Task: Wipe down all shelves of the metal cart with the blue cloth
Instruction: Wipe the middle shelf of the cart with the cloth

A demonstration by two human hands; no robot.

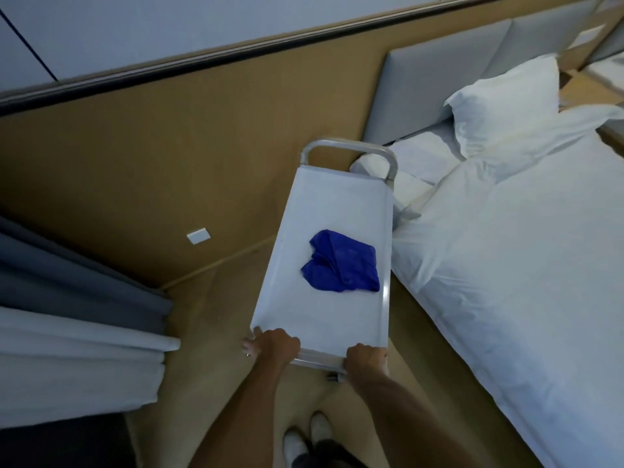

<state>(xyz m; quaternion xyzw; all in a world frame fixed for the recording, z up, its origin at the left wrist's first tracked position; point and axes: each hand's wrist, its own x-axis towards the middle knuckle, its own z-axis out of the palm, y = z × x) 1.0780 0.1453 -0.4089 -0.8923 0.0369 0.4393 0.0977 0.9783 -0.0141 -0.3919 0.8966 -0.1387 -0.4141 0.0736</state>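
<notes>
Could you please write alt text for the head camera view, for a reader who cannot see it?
Seen from above, a person's left hand and right hand grip the near handle of a metal cart, with a crumpled blue cloth lying untouched on its top shelf. A white bed stands to the right and curtains hang to the left.

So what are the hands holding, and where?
Both the left hand and right hand grip the silver metal cart by its near-end handle bar. Nobody holds the crumpled blue cloth.
</notes>
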